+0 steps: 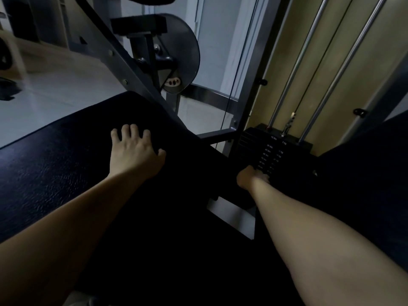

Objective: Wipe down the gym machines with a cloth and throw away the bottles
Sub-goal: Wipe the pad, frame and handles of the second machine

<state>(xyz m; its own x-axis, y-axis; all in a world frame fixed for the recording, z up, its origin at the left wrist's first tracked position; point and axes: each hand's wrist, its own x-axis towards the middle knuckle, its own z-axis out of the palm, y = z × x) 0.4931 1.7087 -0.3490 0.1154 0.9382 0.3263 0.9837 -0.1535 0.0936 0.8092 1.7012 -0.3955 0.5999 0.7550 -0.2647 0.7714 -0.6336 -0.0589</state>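
Left hand (134, 151) splayed flat on black textured vinyl pad (66, 162), centre frame; right hand (251, 176) at black weight stack (271, 151), grip unclear. Cloth unseen; wipe plates top-down.

right hand (251, 176): fingers lost in shadow against the weight stack (270, 155); grip cannot be told
weight stack labels: too small and dim to read
padded bench (66, 162): near end cut off by the lower edge
both forearms: cut off by the frame edges
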